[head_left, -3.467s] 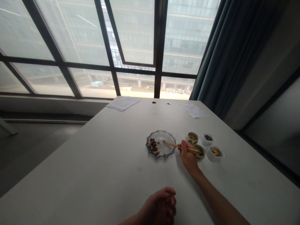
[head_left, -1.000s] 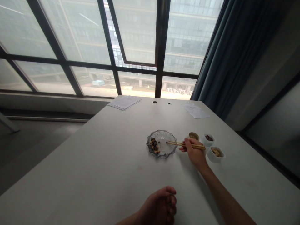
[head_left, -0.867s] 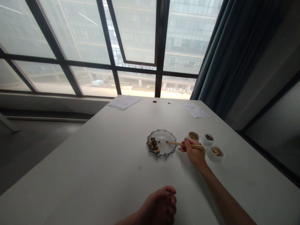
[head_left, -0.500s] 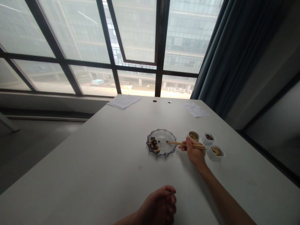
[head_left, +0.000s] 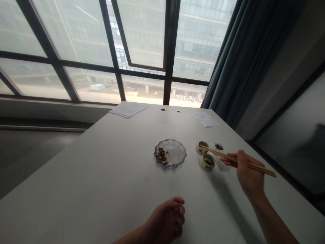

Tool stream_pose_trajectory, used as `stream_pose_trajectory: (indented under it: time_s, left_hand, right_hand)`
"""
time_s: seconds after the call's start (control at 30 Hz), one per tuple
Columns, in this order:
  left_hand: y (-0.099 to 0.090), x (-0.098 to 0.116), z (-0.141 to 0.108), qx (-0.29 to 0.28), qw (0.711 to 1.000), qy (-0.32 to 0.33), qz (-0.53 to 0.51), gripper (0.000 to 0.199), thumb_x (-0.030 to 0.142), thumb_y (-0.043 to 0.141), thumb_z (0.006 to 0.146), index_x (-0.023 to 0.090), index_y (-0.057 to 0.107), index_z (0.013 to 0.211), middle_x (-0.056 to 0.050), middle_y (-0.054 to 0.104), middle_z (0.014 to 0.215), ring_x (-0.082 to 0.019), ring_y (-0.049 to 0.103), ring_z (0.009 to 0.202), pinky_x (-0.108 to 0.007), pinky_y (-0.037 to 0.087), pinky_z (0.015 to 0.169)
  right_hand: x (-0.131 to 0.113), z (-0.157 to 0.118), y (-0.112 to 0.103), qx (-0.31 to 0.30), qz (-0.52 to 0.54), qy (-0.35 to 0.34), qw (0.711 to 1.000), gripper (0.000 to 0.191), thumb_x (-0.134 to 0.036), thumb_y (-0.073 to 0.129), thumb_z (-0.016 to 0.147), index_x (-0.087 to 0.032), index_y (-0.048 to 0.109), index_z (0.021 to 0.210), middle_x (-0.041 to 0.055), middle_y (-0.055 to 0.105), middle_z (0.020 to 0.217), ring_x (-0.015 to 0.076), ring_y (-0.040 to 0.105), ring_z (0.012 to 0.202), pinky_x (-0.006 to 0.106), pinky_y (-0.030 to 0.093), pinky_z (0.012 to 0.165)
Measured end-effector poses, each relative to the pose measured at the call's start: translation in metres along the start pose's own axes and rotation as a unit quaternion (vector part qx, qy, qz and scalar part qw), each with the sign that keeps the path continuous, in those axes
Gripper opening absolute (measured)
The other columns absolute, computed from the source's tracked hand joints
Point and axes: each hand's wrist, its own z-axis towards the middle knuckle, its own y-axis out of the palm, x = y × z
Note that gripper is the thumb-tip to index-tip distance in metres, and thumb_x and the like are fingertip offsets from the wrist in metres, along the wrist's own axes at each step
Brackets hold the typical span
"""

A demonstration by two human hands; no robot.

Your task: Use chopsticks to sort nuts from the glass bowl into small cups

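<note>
- Setting: a white table (head_left: 114, 162) before a dark-framed window (head_left: 142, 34); a blue curtain (head_left: 223, 74) hangs at the right; a stack of papers (head_left: 129, 110) and a loose sheet (head_left: 206, 119) lie toward the far edge.
- Right hand (head_left: 251, 178): fingers and thumb pinch a pair of wooden chopsticks (head_left: 219, 153); these slant leftward, their tips at the mouth of the far ceramic cup (head_left: 197, 149); contact with its contents cannot be told.
- Left hand (head_left: 166, 217): fingers loosely curled, near the table's front, well apart from the dishes; whether the fingertips meet the palm cannot be told.
- Near ceramic cup (head_left: 202, 166): upright, just in front of the far one; dark pieces inside; a dark character marks its wall.
- Two white plastic tubs (head_left: 223, 166): right of the cups, partly hidden by chopsticks and hand; the farther holds dark pieces.
- Scalloped glass plate (head_left: 179, 157): left of the cups; mixed dark and pale pieces (head_left: 162, 156) cluster on its left side.
</note>
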Motion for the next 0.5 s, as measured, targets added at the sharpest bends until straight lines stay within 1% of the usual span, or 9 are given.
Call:
stream_pose_trajectory:
  time_s: [0.1,0.2,0.27,0.33,0.5]
  left_hand:
    - [0.003,0.0,-0.001,0.003,1.0,0.003,0.0,0.021,0.015,0.072,0.075,0.018,0.062,0.093,0.003,0.061,0.07,-0.01,0.056,0.058,-0.021,0.029,0.055]
    - [0.005,0.001,-0.002,0.006,1.0,0.007,-0.001,0.023,0.015,0.073,0.074,0.018,0.061,0.093,0.003,0.061,0.071,-0.01,0.056,0.058,-0.021,0.03,0.055]
    - [0.005,0.002,-0.002,0.009,1.0,0.009,-0.002,0.024,0.016,0.074,0.074,0.018,0.061,0.093,0.003,0.062,0.071,-0.01,0.056,0.059,-0.021,0.031,0.056]
    - [0.005,0.002,-0.002,0.013,1.0,0.01,-0.003,0.024,0.015,0.074,0.074,0.018,0.06,0.094,0.003,0.062,0.071,-0.01,0.056,0.058,-0.021,0.032,0.056]
    - [0.002,0.002,-0.001,0.017,1.0,0.01,-0.004,0.026,0.015,0.076,0.073,0.018,0.06,0.094,0.003,0.062,0.071,-0.01,0.057,0.058,-0.021,0.032,0.055]
  right_hand:
    - [0.014,-0.009,-0.031,0.042,0.005,0.026,0.999,0.05,-0.059,0.071,0.083,-0.01,0.073,0.081,0.012,0.075,0.067,0.0263,0.076,0.059,0.031,0.063,0.051]
    - [0.039,-0.023,-0.049,0.062,0.033,0.07,0.995,0.053,-0.061,0.071,0.083,-0.008,0.071,0.082,0.0116,0.075,0.067,0.0253,0.076,0.061,0.03,0.065,0.056]
    - [0.052,-0.032,-0.054,0.065,0.044,0.095,0.992,0.054,-0.062,0.071,0.083,-0.008,0.07,0.083,0.0117,0.075,0.068,0.0252,0.077,0.062,0.029,0.065,0.058]
    - [0.061,-0.04,-0.057,0.061,0.046,0.112,0.991,0.054,-0.062,0.072,0.082,-0.008,0.069,0.084,0.0119,0.076,0.07,0.0255,0.077,0.063,0.029,0.065,0.059]
    - [0.071,-0.049,-0.059,0.065,0.065,0.11,0.99,0.051,-0.061,0.071,0.083,-0.009,0.068,0.088,0.0124,0.077,0.074,0.0247,0.078,0.068,0.028,0.065,0.063]
